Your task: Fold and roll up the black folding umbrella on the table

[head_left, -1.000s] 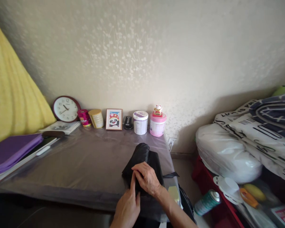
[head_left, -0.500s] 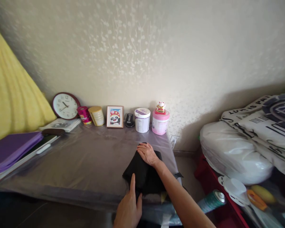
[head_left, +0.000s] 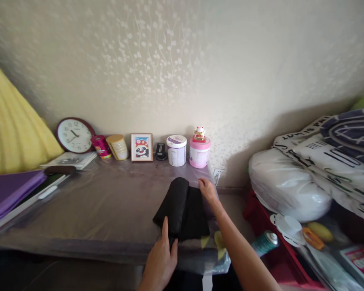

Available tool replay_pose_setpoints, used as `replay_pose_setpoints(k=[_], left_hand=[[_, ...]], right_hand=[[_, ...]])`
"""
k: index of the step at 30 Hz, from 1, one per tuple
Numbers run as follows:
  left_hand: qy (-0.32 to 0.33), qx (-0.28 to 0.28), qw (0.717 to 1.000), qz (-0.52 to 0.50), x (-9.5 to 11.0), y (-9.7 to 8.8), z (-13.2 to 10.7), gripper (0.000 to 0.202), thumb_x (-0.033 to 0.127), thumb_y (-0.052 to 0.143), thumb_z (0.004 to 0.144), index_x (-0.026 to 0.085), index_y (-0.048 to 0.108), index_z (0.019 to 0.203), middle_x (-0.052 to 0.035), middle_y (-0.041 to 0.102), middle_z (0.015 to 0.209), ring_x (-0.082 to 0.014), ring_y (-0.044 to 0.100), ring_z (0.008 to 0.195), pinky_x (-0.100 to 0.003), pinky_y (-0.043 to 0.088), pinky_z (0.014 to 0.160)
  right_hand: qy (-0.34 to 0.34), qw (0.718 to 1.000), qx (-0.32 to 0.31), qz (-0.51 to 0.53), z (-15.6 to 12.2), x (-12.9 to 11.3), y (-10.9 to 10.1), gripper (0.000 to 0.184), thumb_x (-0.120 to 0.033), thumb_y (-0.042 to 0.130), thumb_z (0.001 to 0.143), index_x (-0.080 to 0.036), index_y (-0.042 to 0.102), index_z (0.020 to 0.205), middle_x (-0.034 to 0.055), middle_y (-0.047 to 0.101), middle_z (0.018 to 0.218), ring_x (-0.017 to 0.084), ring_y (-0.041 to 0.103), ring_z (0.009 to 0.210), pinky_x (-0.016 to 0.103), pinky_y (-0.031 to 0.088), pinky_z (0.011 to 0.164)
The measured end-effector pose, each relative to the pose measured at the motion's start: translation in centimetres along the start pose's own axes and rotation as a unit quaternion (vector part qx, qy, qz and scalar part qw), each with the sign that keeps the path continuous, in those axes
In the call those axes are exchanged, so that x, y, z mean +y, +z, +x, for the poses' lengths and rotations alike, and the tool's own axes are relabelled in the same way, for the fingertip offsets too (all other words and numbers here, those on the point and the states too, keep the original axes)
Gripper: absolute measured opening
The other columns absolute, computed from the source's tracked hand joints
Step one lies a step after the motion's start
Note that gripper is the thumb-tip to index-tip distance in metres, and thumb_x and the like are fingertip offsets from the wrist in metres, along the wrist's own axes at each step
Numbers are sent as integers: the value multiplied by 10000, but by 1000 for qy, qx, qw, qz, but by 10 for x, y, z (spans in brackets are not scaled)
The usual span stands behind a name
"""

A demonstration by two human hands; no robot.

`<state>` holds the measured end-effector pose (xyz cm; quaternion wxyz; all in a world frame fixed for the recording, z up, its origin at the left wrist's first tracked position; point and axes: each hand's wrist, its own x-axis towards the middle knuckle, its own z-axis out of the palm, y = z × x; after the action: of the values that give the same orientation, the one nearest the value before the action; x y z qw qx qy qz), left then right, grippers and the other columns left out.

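Note:
A black folded cloth (head_left: 195,214) lies near the right front corner of the table, its left part turned over into a thick, rounded fold. At its near edge is my left hand (head_left: 160,258), the index finger stretched along the fold and the thumb on the other side, with black material between them. My right hand (head_left: 208,190) is at the far right corner of the cloth, fingers curled and close together. Whether they pinch the corner is hidden.
Against the wall stand a clock (head_left: 75,135), a picture frame (head_left: 141,148), a white tub (head_left: 176,151) and a pink tub (head_left: 199,154) bearing a cat figurine. Purple folders (head_left: 15,194) lie at left. Right of the table are a red bin (head_left: 286,250) and a spray can (head_left: 265,243).
My right hand has left the top of the cloth for its far right corner, uncovering the rounded fold. My left hand keeps its place at the near edge. The view has shifted slightly.

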<state>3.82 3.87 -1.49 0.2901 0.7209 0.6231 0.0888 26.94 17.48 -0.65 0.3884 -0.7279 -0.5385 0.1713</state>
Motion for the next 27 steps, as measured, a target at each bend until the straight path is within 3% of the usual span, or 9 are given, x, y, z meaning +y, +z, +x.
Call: replay_pose_setpoints(k=[3, 6, 9, 13, 18, 23, 27], left_hand=[[5, 7, 1000, -30, -1, -2, 0, 638, 329, 318, 885, 147, -18, 1395, -116, 630, 1050, -177, 623, 874, -236, 411, 719], [-5, -8, 998, -70, -1, -6, -1, 630, 367, 289, 890, 176, -40, 1393, -88, 663, 943, -142, 634, 632, -244, 442, 659], [-27, -47, 990, -130, 1, -12, -2, 629, 394, 262, 894, 191, -76, 1385, -56, 666, 799, -93, 535, 382, -223, 432, 484], [-38, -74, 979, -184, 4, -17, -4, 638, 389, 283, 891, 222, -105, 1369, -34, 645, 770, -68, 494, 334, -178, 386, 376], [-47, -74, 972, -220, 6, -21, -5, 625, 405, 283, 888, 254, -93, 1364, 9, 598, 706, -59, 483, 329, -159, 379, 356], [-58, -71, 973, -212, 7, -20, -5, 633, 413, 282, 889, 237, -93, 1368, 28, 571, 619, -72, 485, 333, -160, 379, 362], [-48, -61, 975, -206, 1, -12, -2, 643, 419, 282, 884, 241, -100, 1369, -18, 629, 723, -66, 480, 326, -157, 360, 340]], right_hand=[[69, 996, -18, 62, -17, 19, -15, 229, -246, 433, 803, -168, 628, 895, 45, 664, 811, 169, 623, 795, 277, 493, 692], [115, 984, -52, 129, -33, 25, -18, 219, -290, 447, 784, -170, 627, 821, 13, 642, 686, 136, 622, 623, 216, 493, 503], [130, 973, -72, 174, -46, 20, -15, 224, -327, 465, 770, -165, 618, 784, -9, 602, 636, 108, 587, 540, 192, 473, 444], [128, 969, -74, 197, -57, 9, -13, 277, -396, 439, 778, -167, 594, 759, -31, 533, 578, 88, 530, 473, 175, 432, 396], [106, 978, -42, 173, -61, -1, -9, 369, -491, 380, 777, -188, 541, 642, -35, 426, 485, 116, 464, 448, 190, 367, 364], [40, 989, 5, 140, -58, -2, 0, 353, -466, 412, 745, -202, 487, 523, -1, 495, 538, 150, 485, 567, 237, 393, 520], [7, 992, 22, 124, -54, -4, 4, 347, -453, 406, 733, -196, 500, 521, 3, 521, 538, 158, 482, 584, 256, 382, 582]])
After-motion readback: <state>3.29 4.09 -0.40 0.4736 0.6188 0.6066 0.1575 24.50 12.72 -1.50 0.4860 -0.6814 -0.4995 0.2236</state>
